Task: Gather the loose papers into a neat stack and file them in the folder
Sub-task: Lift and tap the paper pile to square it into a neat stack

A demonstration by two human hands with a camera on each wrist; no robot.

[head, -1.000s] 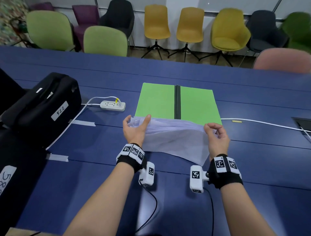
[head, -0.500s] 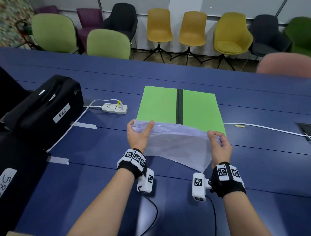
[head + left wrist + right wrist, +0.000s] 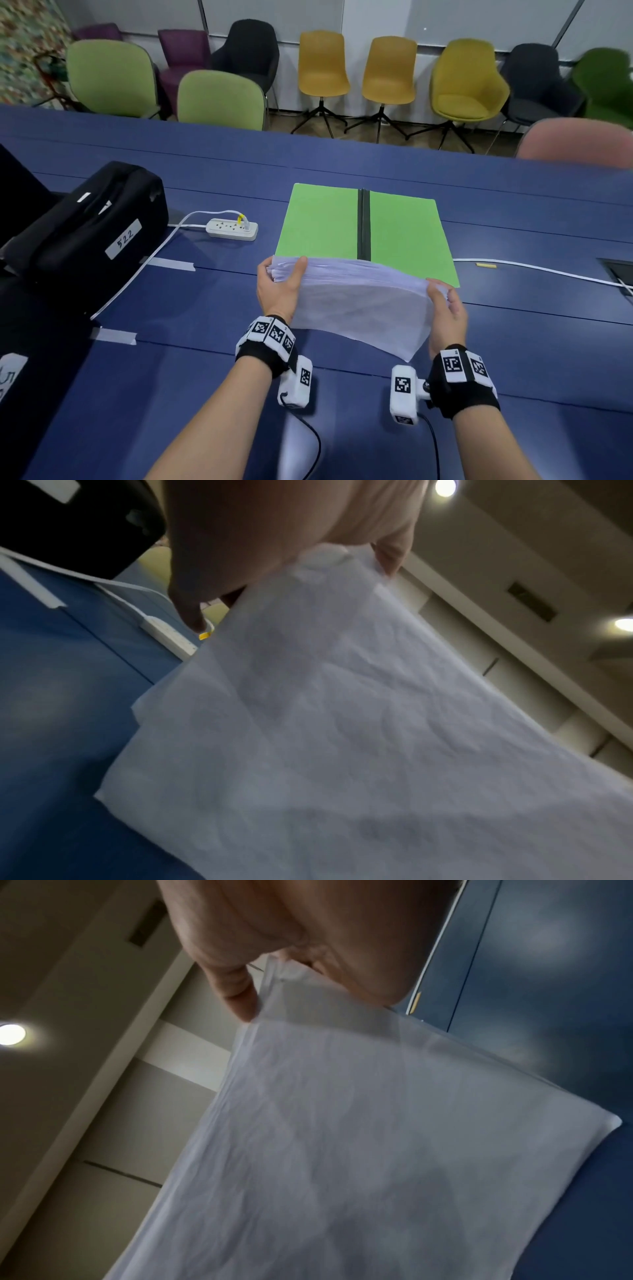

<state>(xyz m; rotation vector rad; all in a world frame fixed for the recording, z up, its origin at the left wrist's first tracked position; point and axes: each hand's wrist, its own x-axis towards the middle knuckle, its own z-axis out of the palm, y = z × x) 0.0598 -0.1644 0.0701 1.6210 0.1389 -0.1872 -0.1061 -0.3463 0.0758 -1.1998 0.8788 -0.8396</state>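
We hold the papers (image 3: 359, 301) up off the table (image 3: 205, 377), one short end in each hand, so the sheets hang and can be squared. Our left hand (image 3: 279, 294) pinches its end, thumb on top and fingers underneath; our right hand (image 3: 447, 313) curls round the other end, thumb against the edge. The lower corners are uneven, so we judge the stack not yet neat. Just beyond, the green folder (image 3: 322, 219) lies open flat, ready to take it. Farther left sit a power strip (image 3: 232, 229) and a black bag (image 3: 92, 226).
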